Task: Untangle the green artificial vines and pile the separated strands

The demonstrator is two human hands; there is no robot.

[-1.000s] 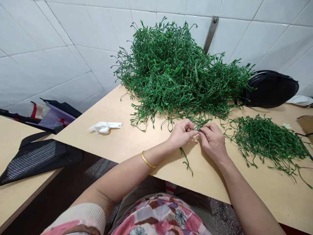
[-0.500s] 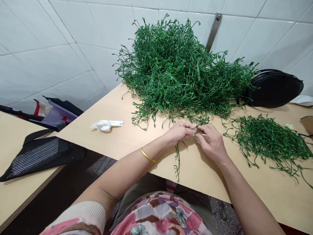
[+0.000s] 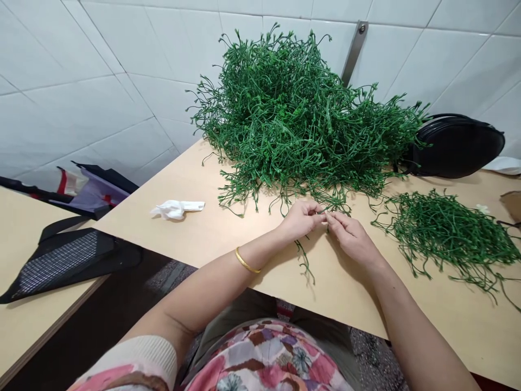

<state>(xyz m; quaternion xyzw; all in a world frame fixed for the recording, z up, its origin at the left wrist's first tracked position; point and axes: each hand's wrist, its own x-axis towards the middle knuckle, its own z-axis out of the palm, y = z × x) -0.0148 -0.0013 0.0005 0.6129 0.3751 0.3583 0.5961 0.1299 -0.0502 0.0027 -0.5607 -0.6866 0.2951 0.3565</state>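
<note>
My left hand [image 3: 302,220] is closed on a green artificial plant stem [image 3: 304,262], whose thin branched end hangs below the fingers over the table. Against its fingertips, my right hand [image 3: 349,234] pinches at the same spot; the bit between the fingers is mostly hidden, and I take it for the stem's other end. Just beyond both hands rises a large heap of green artificial stems [image 3: 293,114] with small budded tips. A smaller pile of similar stems [image 3: 451,236] lies on the table to the right of my right hand.
The light wooden table [image 3: 228,239] meets a white tiled wall. A crumpled white tissue [image 3: 173,209] lies left of my hands. At the back right sits a black round bag [image 3: 458,145]. A black mesh-panelled bag [image 3: 61,260] rests on another table at left.
The hanging stem end has swung to the right and sits a little higher. My right hand's fingers have drawn closer together, meeting the left fingertips.
</note>
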